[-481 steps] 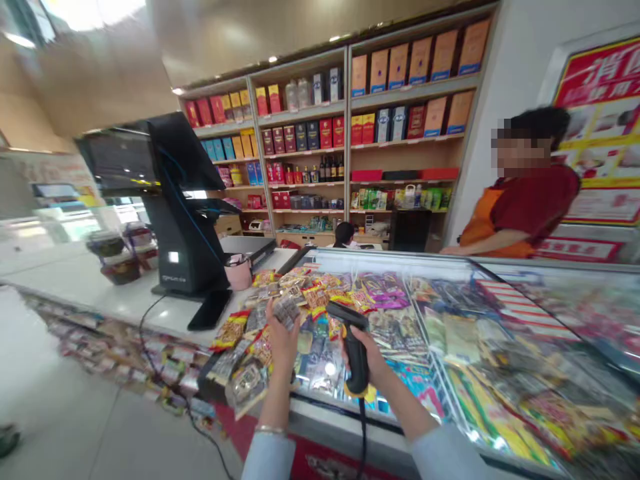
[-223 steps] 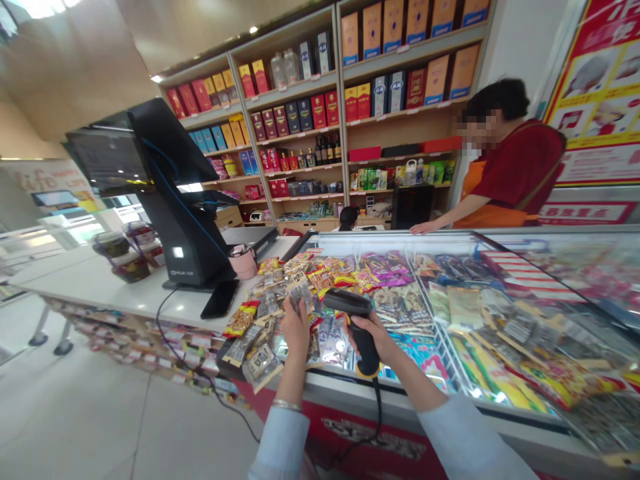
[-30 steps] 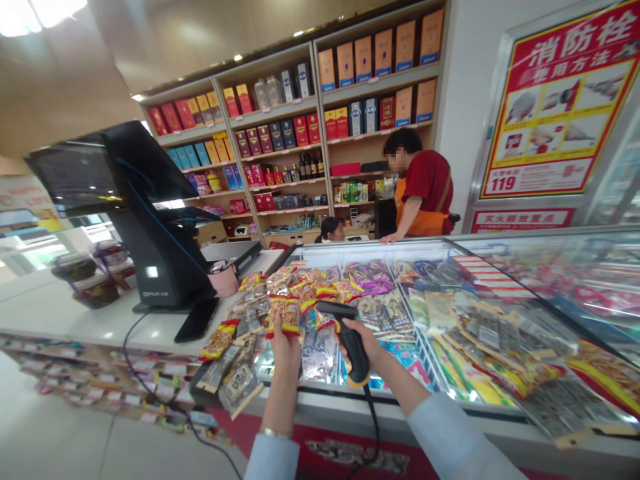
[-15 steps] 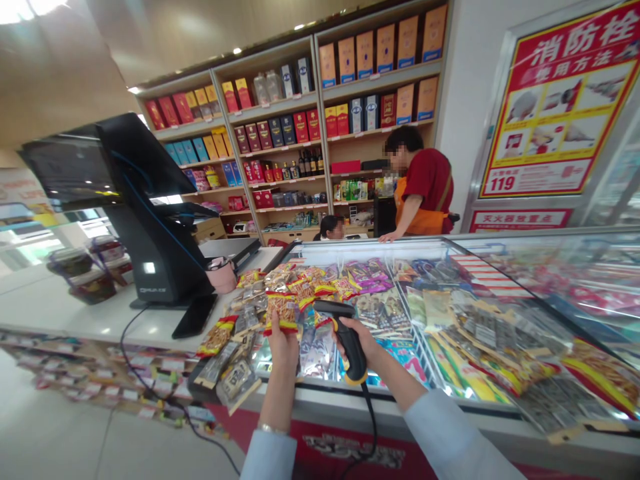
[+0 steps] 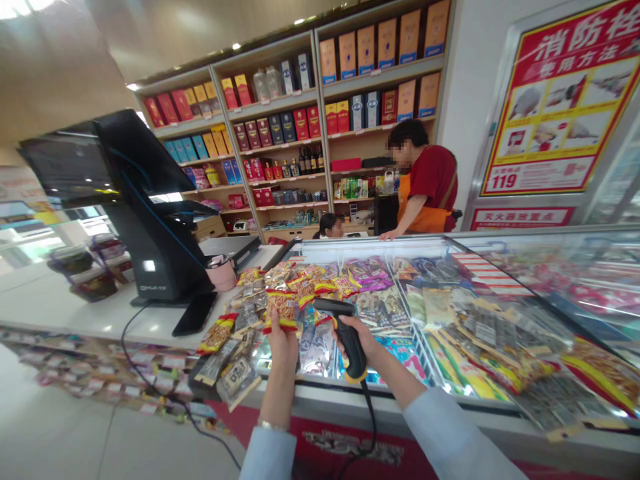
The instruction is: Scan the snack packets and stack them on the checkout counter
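Note:
Gripped by its lower edge in my left hand (image 5: 283,347) is a red and yellow snack packet (image 5: 281,308) with a clear front. My right hand (image 5: 361,339) is wrapped round the handle of a black and yellow barcode scanner (image 5: 351,343), whose head points left toward the packet. A cable runs down from the scanner's handle. Beneath both hands lies the glass top of a chest freezer (image 5: 400,250). Loose snack packets (image 5: 303,288) are spread over the glass beyond my left hand, and grey packets (image 5: 235,380) lie at its left corner.
A checkout screen (image 5: 145,220), a phone (image 5: 195,313) and a pink cup (image 5: 221,274) stand on the left counter. More packets (image 5: 495,340) are piled at right. Across the freezer a person in an orange apron (image 5: 425,193) leans on its edge; another person's head (image 5: 330,227) shows lower.
Almost nothing differs. Both hands keep the packet and the scanner in the same place, and the view has shifted very slightly.

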`<state>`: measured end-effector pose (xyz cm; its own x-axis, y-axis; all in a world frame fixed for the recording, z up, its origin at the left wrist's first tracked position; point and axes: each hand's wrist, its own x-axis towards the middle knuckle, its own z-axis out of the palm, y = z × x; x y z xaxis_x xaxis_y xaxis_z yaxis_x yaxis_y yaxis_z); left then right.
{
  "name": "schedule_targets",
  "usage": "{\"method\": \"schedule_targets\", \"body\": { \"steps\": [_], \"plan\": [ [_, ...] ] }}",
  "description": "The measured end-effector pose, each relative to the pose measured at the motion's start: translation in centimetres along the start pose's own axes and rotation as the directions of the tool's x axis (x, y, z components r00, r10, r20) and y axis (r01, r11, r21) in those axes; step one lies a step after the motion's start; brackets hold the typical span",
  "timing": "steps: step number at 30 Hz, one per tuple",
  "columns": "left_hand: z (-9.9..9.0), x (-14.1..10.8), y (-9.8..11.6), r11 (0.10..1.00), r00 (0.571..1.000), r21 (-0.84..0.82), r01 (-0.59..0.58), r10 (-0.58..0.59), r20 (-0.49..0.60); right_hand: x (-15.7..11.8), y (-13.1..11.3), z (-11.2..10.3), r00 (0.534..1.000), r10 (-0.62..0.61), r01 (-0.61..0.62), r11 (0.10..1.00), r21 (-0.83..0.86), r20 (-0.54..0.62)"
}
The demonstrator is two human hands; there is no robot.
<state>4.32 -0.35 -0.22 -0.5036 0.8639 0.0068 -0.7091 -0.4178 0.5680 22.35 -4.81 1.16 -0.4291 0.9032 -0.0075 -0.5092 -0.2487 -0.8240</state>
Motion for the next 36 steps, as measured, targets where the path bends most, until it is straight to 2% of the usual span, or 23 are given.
{"method": "schedule_targets", "body": {
  "steps": [5, 12, 18, 26, 31, 36],
  "plan": [
    [0.06, 0.00, 0.08, 1.000, 1.000, -0.009, 0.002, -0.002, -0.017, 0.15, 0.13, -0.21, 1.000, 0.016, -0.016, 0.999, -0.030, 0.015],
    [-0.24, 0.14, -0.01, 0.999, 0.999, 0.006, -0.034, 0.033, 0.037, 0.13, 0.13, -0.06, 1.000, 0.017, -0.018, 0.998, -0.054, -0.014],
    [0.35, -0.28, 0.33, 1.000, 1.000, -0.018, -0.002, 0.002, -0.031, 0.09, 0.10, -0.08, 1.000, 0.014, -0.014, 1.000, -0.026, -0.015],
    [0.53, -0.44, 0.43, 1.000, 0.999, -0.030, 0.002, -0.003, -0.041, 0.14, 0.23, -0.20, 1.000, 0.011, -0.011, 1.000, -0.008, -0.015],
    [0.30, -0.28, 0.24, 1.000, 0.999, -0.004, -0.010, 0.010, -0.033, 0.03, 0.11, -0.16, 1.000, 0.015, -0.015, 0.999, -0.051, -0.005],
    [-0.18, 0.17, -0.07, 0.998, 0.999, 0.053, -0.039, 0.040, -0.021, -0.07, -0.12, 0.19, 1.000, -0.015, 0.015, 1.000, -0.023, -0.010]
  ]
}}
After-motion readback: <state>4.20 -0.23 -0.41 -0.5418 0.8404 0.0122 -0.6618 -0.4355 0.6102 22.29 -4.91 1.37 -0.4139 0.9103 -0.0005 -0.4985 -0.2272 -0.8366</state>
